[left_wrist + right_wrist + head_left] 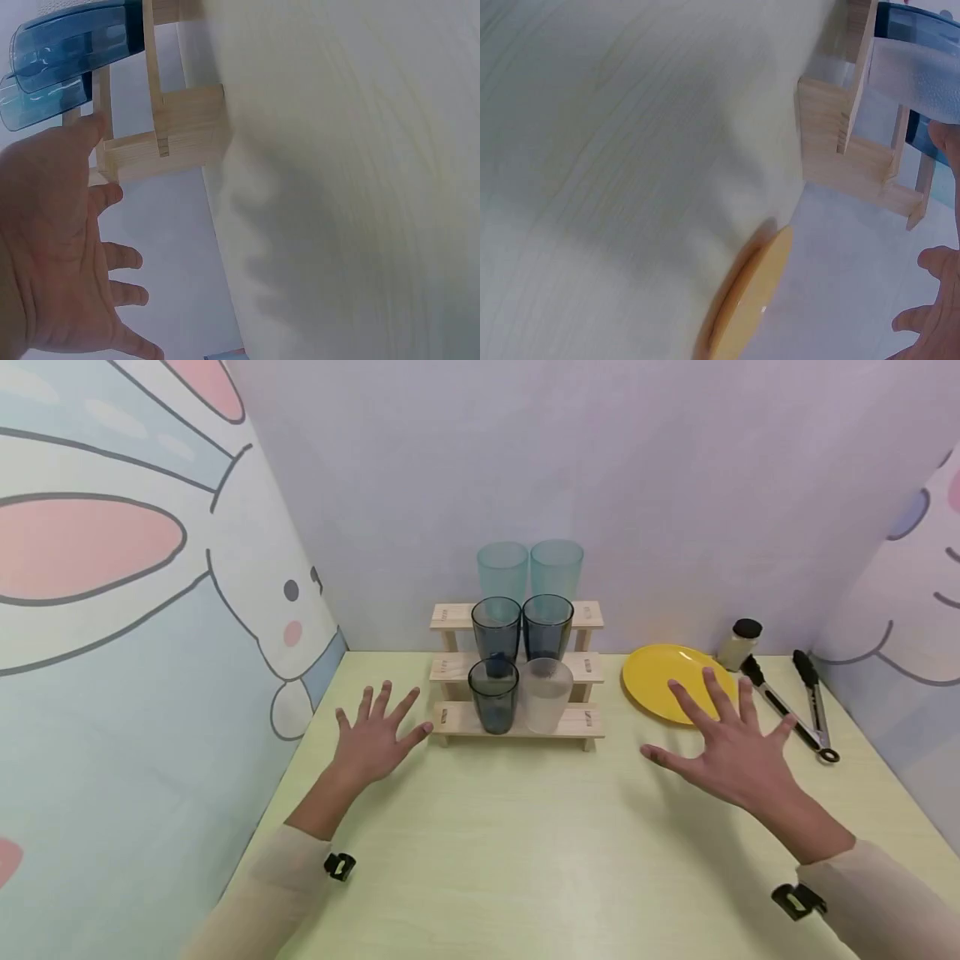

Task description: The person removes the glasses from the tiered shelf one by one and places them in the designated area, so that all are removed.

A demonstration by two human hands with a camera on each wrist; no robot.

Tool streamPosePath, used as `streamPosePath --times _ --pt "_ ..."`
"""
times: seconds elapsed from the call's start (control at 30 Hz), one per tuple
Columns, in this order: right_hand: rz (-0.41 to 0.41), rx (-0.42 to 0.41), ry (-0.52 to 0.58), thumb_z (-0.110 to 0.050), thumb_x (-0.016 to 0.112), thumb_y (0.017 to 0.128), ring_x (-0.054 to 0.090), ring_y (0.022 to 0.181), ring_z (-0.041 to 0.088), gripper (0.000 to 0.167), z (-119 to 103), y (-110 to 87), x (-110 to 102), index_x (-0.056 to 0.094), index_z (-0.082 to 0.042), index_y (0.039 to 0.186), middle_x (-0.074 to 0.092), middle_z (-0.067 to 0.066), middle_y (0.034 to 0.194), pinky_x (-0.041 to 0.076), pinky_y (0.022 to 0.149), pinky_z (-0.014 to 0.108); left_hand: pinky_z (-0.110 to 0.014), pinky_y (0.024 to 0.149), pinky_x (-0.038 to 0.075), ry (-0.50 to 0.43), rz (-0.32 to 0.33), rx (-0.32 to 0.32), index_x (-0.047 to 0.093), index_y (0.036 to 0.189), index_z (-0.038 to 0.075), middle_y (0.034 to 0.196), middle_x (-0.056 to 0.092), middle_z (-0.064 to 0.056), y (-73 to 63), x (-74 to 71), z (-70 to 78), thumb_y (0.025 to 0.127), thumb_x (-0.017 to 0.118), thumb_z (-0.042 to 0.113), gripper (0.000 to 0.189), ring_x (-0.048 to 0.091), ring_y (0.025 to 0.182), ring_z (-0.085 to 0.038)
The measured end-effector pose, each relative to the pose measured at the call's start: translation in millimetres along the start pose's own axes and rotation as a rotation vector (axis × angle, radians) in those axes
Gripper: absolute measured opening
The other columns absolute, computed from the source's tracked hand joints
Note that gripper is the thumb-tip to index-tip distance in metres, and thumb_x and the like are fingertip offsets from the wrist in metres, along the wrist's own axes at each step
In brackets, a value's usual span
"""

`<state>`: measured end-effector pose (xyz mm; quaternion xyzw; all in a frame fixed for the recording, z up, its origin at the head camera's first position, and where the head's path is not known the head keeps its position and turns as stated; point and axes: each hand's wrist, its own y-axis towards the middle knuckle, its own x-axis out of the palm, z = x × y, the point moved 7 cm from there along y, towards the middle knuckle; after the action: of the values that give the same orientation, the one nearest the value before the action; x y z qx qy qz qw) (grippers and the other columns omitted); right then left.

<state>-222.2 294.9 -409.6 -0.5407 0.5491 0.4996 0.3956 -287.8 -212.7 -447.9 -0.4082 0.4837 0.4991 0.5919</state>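
Fingers spread, my left hand (372,742) hovers over the table left of a three-step wooden rack (450,718), holding nothing. My right hand (738,756), also spread and holding nothing, is above the table in front of a yellow plate (652,681). Two cups stand on each step: a dark grey cup (495,697) and a frosted clear cup (546,697) on the lowest, a left dark blue cup (496,622) and a right dark blue cup (548,622) on the middle, a left teal cup (502,572) and a right teal cup (557,568) on top.
Behind the plate a small jar (737,645) with a black lid stands by the wall. Black-tipped tongs (787,710) lie to its right on the pale table (487,843). Rabbit-printed walls (172,735) enclose the left and right sides.
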Motion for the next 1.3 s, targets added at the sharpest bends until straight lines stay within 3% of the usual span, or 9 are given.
streamPosePath --times 0.37,0.67,0.97,1.2,1.3 --pt "0.003 -0.083 0.03 -0.088 0.064 0.09 -0.003 0.17 0.058 0.109 -46.7 19.7 5.4 0.023 -0.038 0.177 0.005 0.014 0.188 -0.002 0.106 0.102 -0.092 0.121 0.008 -0.038 -0.054 0.003 0.026 0.177 0.035 0.186 0.014 -0.02 18.2 22.9 9.1 0.11 0.036 0.077 0.08 0.009 0.172 -0.053" --pt "-0.017 -0.144 0.076 -0.087 0.066 0.09 0.008 0.171 0.054 0.11 -85.9 35.3 9.5 0.024 -0.036 0.178 0.014 0.012 0.188 0.0 0.114 0.098 -0.092 0.121 0.01 -0.095 -0.074 -0.001 0.03 0.176 0.031 0.185 0.017 -0.021 28.0 29.4 12.9 0.112 0.034 0.074 0.077 0.01 0.171 -0.053" --pt "0.049 -0.218 0.141 -0.077 0.075 0.09 0.029 0.168 0.044 0.112 -118.1 55.0 14.3 0.029 -0.023 0.177 0.035 0.015 0.181 0.01 0.122 0.09 -0.091 0.122 0.011 -0.131 -0.065 0.006 0.035 0.174 0.029 0.184 0.024 -0.021 33.2 33.7 17.7 0.114 0.035 0.07 0.074 0.012 0.171 -0.052" --pt "0.089 -0.227 0.262 -0.071 0.083 0.087 0.046 0.157 0.048 0.111 -131.1 67.2 18.0 0.038 -0.015 0.171 0.048 0.025 0.17 0.017 0.13 0.079 -0.089 0.124 0.013 -0.141 -0.08 0.011 0.036 0.174 0.028 0.183 0.026 -0.019 35.8 36.7 21.2 0.113 0.032 0.072 0.075 0.014 0.171 -0.051" --pt "0.1 -0.229 0.305 -0.068 0.085 0.088 0.054 0.148 0.05 0.108 -134.8 71.4 18.6 0.041 -0.011 0.168 0.053 0.026 0.165 0.033 0.128 0.072 -0.088 0.124 0.016 -0.14 -0.081 0.021 0.036 0.174 0.027 0.183 0.027 -0.019 35.8 36.8 22.4 0.114 0.032 0.071 0.075 0.015 0.171 -0.052"
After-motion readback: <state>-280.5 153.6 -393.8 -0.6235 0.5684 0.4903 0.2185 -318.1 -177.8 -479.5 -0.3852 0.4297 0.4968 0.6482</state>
